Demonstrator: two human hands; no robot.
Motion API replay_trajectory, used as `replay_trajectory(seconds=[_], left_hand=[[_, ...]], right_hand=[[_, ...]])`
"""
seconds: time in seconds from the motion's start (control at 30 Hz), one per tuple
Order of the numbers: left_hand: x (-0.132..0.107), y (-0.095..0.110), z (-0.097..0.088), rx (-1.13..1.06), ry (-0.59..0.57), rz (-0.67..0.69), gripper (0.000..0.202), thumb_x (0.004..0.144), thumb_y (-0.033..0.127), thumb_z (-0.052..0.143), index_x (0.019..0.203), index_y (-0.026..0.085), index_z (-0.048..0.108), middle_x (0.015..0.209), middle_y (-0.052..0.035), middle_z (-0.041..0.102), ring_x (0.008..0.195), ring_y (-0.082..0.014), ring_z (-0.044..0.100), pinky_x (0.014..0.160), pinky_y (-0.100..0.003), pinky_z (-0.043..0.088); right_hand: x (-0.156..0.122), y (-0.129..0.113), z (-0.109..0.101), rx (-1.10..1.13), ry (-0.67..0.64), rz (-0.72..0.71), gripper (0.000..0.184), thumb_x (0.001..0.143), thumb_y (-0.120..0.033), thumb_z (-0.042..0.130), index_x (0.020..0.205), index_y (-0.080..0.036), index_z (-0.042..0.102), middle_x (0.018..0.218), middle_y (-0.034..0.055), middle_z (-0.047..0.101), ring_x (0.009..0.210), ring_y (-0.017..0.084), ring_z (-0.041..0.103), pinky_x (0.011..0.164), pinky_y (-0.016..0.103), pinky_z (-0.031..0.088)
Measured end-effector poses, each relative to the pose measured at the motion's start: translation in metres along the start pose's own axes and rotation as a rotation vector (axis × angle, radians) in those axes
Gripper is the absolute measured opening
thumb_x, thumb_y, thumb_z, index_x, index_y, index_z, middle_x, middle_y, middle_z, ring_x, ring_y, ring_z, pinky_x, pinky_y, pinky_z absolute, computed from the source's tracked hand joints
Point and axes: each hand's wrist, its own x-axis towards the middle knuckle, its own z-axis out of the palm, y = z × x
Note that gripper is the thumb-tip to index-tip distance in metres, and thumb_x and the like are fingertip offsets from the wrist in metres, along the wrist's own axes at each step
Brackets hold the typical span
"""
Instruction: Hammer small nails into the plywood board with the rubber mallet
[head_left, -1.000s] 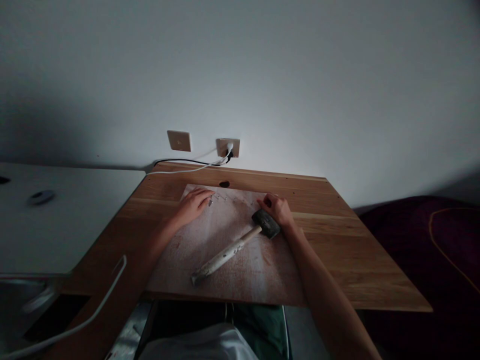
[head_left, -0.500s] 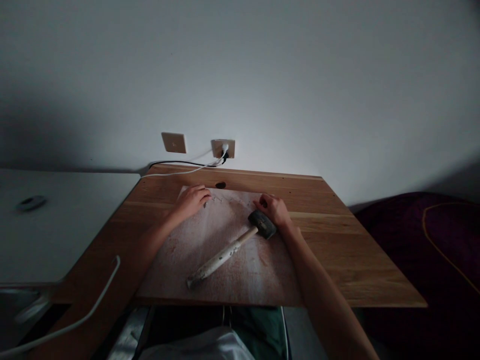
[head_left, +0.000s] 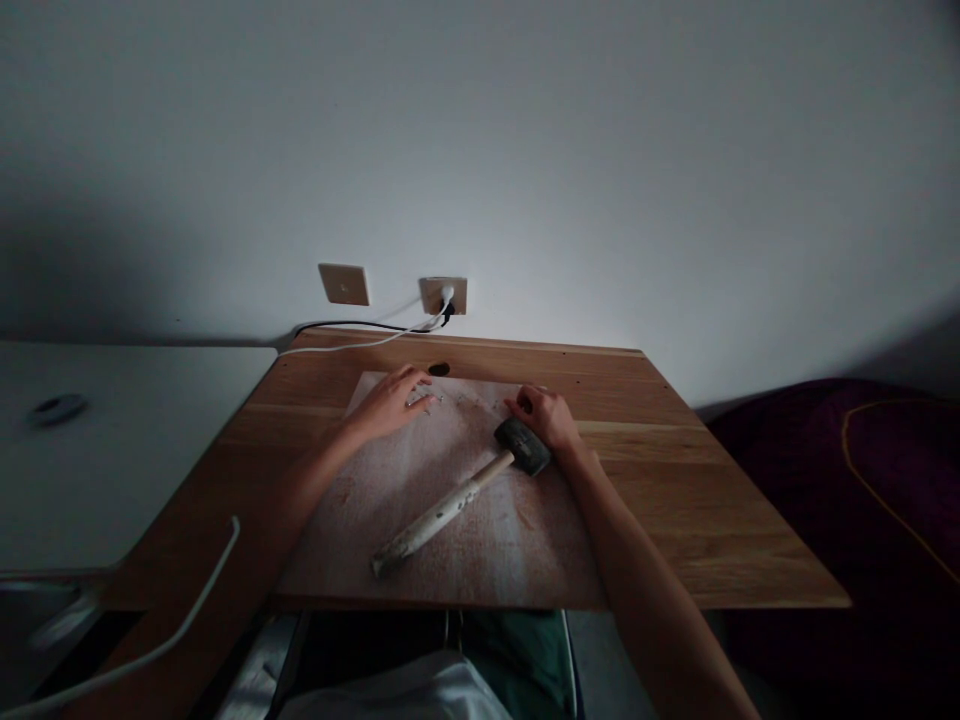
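Note:
A rubber mallet (head_left: 444, 510) with a black head and a worn, pale handle lies diagonally on a pinkish, stained board (head_left: 337, 545). Toward the board's far edge are a few tiny shiny pieces (head_left: 440, 398), nail-like but too small to name surely. My left hand (head_left: 388, 402) is beside them at the far left of the board, thumb and fingers apart. Just beyond the mallet head, my right hand (head_left: 547, 417) rests with its fingers curled together in a pinch. Whatever those fingers may hold is hidden.
Under the board is a wooden tabletop (head_left: 675, 500) with a dark round hole (head_left: 439, 369). White and black cables run to a wall socket (head_left: 444, 296). A white surface (head_left: 135, 460) adjoins at left; a dark purple mass (head_left: 810, 470) is at right.
My left hand has opened, its thumb and fingers spreading apart by the small shiny pieces. My right hand and the mallet stay in place; the view shifts slightly.

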Motion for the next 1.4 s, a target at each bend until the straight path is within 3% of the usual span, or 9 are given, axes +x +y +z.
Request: replay_trajectory(seconds=[0.17, 0.4, 0.6, 0.73, 0.8, 0.93, 1.1, 1.27, 1.4], left_hand=[[0.01, -0.007, 0.003, 0.002, -0.096, 0.049, 0.021, 0.097, 0.016, 0.065, 0.108, 0.025, 0.08, 0.109, -0.0057, 0.078, 0.106, -0.0243, 0.074, 0.101, -0.036, 0.055], [0.015, -0.007, 0.002, 0.103, -0.079, 0.052, 0.012, 0.097, 0.027, 0.073, 0.087, 0.025, 0.079, 0.087, -0.0033, 0.073, 0.09, -0.0226, 0.071, 0.085, -0.033, 0.053], [0.02, 0.003, 0.002, 0.18, 0.029, 0.067, 0.027, 0.1, 0.032, 0.072, 0.075, 0.022, 0.068, 0.08, -0.0045, 0.065, 0.09, -0.0249, 0.064, 0.084, -0.035, 0.049], [0.014, 0.002, -0.002, 0.141, -0.064, 0.111, 0.033, 0.102, 0.033, 0.067, 0.071, 0.023, 0.064, 0.076, -0.0033, 0.064, 0.086, -0.0235, 0.064, 0.085, -0.035, 0.049], [0.008, 0.001, -0.005, 0.143, -0.113, 0.127, 0.031, 0.102, 0.035, 0.067, 0.073, 0.023, 0.064, 0.077, -0.0027, 0.065, 0.086, -0.0233, 0.065, 0.088, -0.036, 0.051], [0.002, 0.002, -0.006, 0.137, -0.069, 0.095, 0.018, 0.098, 0.039, 0.071, 0.092, 0.022, 0.071, 0.097, -0.0056, 0.072, 0.097, -0.0251, 0.07, 0.095, -0.038, 0.055], [0.012, 0.005, 0.004, 0.06, -0.131, 0.137, 0.019, 0.1, 0.023, 0.065, 0.116, 0.021, 0.076, 0.115, -0.0076, 0.077, 0.11, -0.025, 0.072, 0.104, -0.037, 0.054], [0.024, 0.0, 0.015, 0.118, -0.148, 0.207, 0.023, 0.102, 0.013, 0.06, 0.111, 0.02, 0.08, 0.11, -0.0074, 0.079, 0.108, -0.0235, 0.072, 0.101, -0.035, 0.055], [0.028, -0.005, 0.016, 0.237, -0.138, 0.305, 0.018, 0.102, 0.013, 0.063, 0.101, 0.019, 0.079, 0.1, -0.0068, 0.077, 0.099, -0.022, 0.07, 0.094, -0.033, 0.054]], right_hand=[[0.0, 0.0, -0.001, -0.001, 0.0, -0.006, 0.026, 0.099, -0.038, 0.066, 0.077, -0.024, 0.064, 0.08, 0.0063, 0.074, 0.073, 0.021, 0.066, 0.069, 0.028, 0.044], [-0.001, -0.002, -0.003, 0.003, -0.001, -0.017, 0.026, 0.099, -0.037, 0.066, 0.077, -0.024, 0.065, 0.082, 0.0059, 0.075, 0.072, 0.019, 0.064, 0.068, 0.028, 0.044], [-0.001, -0.001, -0.001, -0.002, -0.005, -0.012, 0.025, 0.099, -0.036, 0.067, 0.077, -0.024, 0.064, 0.083, 0.0065, 0.076, 0.074, 0.02, 0.066, 0.069, 0.028, 0.043], [-0.001, -0.001, -0.002, -0.004, -0.008, -0.015, 0.026, 0.1, -0.037, 0.067, 0.077, -0.024, 0.064, 0.083, 0.0061, 0.076, 0.074, 0.02, 0.065, 0.069, 0.027, 0.044], [-0.001, -0.001, -0.002, -0.004, -0.008, -0.016, 0.025, 0.1, -0.037, 0.066, 0.078, -0.024, 0.065, 0.084, 0.0064, 0.076, 0.074, 0.02, 0.065, 0.069, 0.027, 0.044], [-0.001, -0.001, -0.002, -0.007, -0.004, -0.011, 0.025, 0.1, -0.036, 0.066, 0.078, -0.024, 0.064, 0.084, 0.0066, 0.076, 0.073, 0.019, 0.065, 0.068, 0.028, 0.043], [0.0, -0.002, -0.001, -0.01, -0.001, -0.016, 0.027, 0.101, -0.036, 0.066, 0.077, -0.024, 0.064, 0.082, 0.0058, 0.075, 0.074, 0.019, 0.065, 0.068, 0.027, 0.043], [0.0, -0.002, -0.001, -0.01, -0.003, -0.02, 0.027, 0.1, -0.036, 0.067, 0.077, -0.024, 0.064, 0.082, 0.0058, 0.075, 0.075, 0.019, 0.065, 0.068, 0.026, 0.043], [-0.001, -0.002, -0.001, -0.007, 0.002, -0.013, 0.026, 0.1, -0.035, 0.067, 0.077, -0.023, 0.064, 0.081, 0.0056, 0.075, 0.074, 0.019, 0.065, 0.069, 0.027, 0.043]])
